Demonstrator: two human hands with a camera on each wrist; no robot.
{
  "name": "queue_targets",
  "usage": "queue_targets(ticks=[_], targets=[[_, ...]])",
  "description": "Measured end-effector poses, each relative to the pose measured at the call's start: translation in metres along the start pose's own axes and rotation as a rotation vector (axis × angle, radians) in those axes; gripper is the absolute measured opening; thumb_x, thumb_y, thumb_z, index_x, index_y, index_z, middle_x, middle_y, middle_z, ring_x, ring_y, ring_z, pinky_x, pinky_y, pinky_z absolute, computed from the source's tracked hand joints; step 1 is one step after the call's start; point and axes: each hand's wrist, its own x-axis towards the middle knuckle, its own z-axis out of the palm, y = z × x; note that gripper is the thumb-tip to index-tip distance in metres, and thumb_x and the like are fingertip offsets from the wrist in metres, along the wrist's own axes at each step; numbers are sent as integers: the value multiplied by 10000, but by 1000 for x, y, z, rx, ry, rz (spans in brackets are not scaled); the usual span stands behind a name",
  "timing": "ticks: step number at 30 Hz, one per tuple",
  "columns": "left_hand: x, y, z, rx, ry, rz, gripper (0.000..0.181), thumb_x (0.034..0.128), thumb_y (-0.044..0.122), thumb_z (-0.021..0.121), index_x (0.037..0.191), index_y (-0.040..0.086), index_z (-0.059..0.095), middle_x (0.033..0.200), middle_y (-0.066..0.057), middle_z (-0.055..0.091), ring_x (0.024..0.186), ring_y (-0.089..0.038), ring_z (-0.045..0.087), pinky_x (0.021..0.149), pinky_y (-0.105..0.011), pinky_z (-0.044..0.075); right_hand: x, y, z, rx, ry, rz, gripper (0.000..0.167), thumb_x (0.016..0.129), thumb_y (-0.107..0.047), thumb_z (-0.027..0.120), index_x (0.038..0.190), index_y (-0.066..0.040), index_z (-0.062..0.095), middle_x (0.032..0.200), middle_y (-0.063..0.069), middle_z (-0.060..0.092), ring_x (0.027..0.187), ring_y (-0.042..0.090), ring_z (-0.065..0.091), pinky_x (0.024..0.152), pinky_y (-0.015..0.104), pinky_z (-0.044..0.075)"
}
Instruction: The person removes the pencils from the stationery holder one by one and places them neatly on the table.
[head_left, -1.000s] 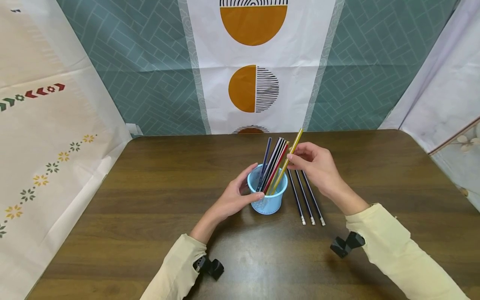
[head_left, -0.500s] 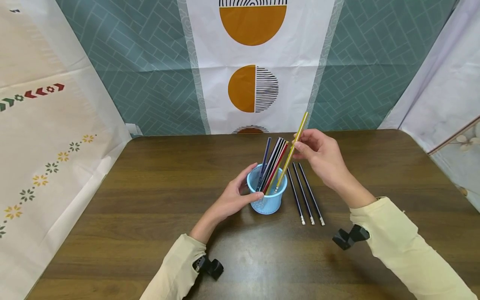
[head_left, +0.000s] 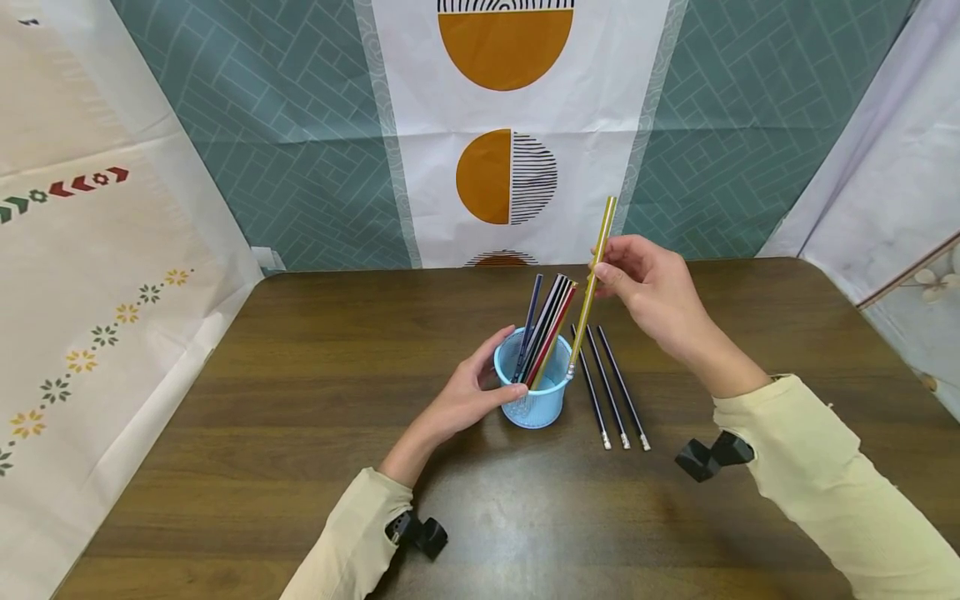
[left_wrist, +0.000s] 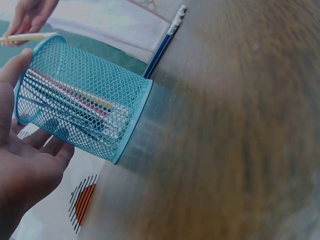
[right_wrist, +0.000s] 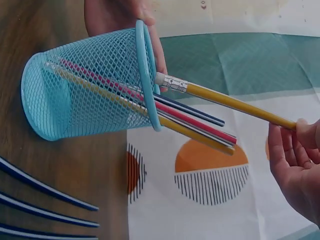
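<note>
A light blue mesh pencil cup (head_left: 534, 408) stands upright on the table. My left hand (head_left: 468, 396) holds it from the left, thumb at the near rim and fingers round the far side. Several pencils lean inside, among them a red pencil (right_wrist: 195, 124), a yellow one (right_wrist: 200, 136) and dark ones. Between thumb and fingertips, my right hand (head_left: 652, 296) pinches another yellow pencil (head_left: 596, 275) above the cup's right side. Its white eraser (right_wrist: 160, 79) points down and is level with the rim; whether they touch I cannot tell.
Three dark blue pencils (head_left: 609, 387) lie side by side on the brown wooden table (head_left: 300, 417), just right of the cup, erasers toward me. Patterned cloth (head_left: 322, 167) hangs behind the table's far edge, with more cloth at both sides.
My right hand has moved up and to the right, drawing the yellow pencil up from inside the cup to its rim. The left hand and cup have stayed in place.
</note>
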Motion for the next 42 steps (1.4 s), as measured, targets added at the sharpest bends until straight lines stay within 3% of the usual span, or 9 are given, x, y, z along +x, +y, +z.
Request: queue_targets(ticks=[7, 14, 33, 42], targets=[[0, 1, -1, 3, 1, -4, 754, 887, 44, 687, 1520, 88, 279, 1470, -157, 381, 1290, -300, 438, 1060, -452, 344, -3, 4, -8, -157, -85, 92, 221, 948, -42, 608, 1125, 89, 600, 969, 165, 655, 754, 125, 642, 721, 224, 531], [0, 1, 0, 7, 2, -13, 769, 881, 62, 702, 1523, 138, 288, 1473, -147, 379, 1284, -294, 447, 1053, -445, 355, -8, 15, -11, -232, -174, 140, 213, 932, -64, 638, 1107, 57, 633, 932, 180, 680, 716, 137, 646, 682, 232, 525], [-1, 2, 0, 4, 1, -5, 774, 876, 65, 709, 1523, 162, 295, 1472, -136, 387, 1297, -286, 437, 1057, -443, 349, -20, 48, -10, -269, -182, 231, 250, 938, -86, 631, 1119, 83, 601, 956, 201, 652, 770, 306, 615, 638, 247, 497], [-1, 2, 0, 25, 9, -24, 764, 883, 164, 725, 1520, 193, 304, 1482, -100, 379, 1301, -256, 433, 1057, -427, 354, -23, 63, -14, -292, -190, 279, 224, 937, -72, 629, 1086, 93, 604, 938, 176, 647, 765, 255, 616, 666, 281, 533]])
